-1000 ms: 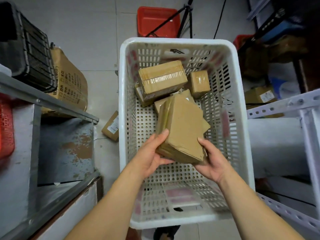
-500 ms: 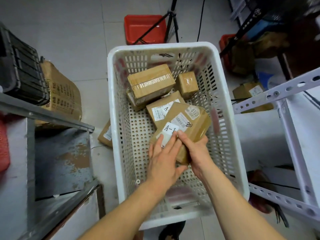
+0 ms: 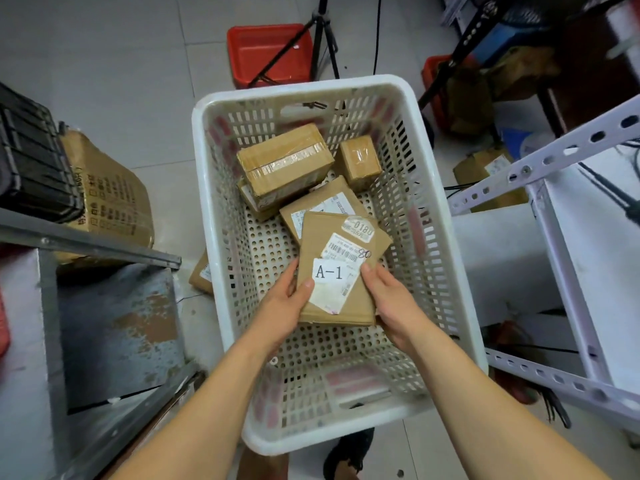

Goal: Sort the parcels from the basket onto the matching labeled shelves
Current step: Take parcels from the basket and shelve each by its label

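Parcel [image 3: 341, 268] now label-up (A-1), a hand at each side.

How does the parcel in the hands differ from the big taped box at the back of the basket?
The held parcel is flat, label side up, reading A-1; the taped box is thicker and shows no label, only clear tape. Left hand and right hand grip the held parcel; the taped box rests on another parcel. Both are brown cardboard.

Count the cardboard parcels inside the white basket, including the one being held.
5, possibly more hidden: the A-1 parcel in both hands, a flat one just behind it, a taped box stacked on another, and a small box at the far right.
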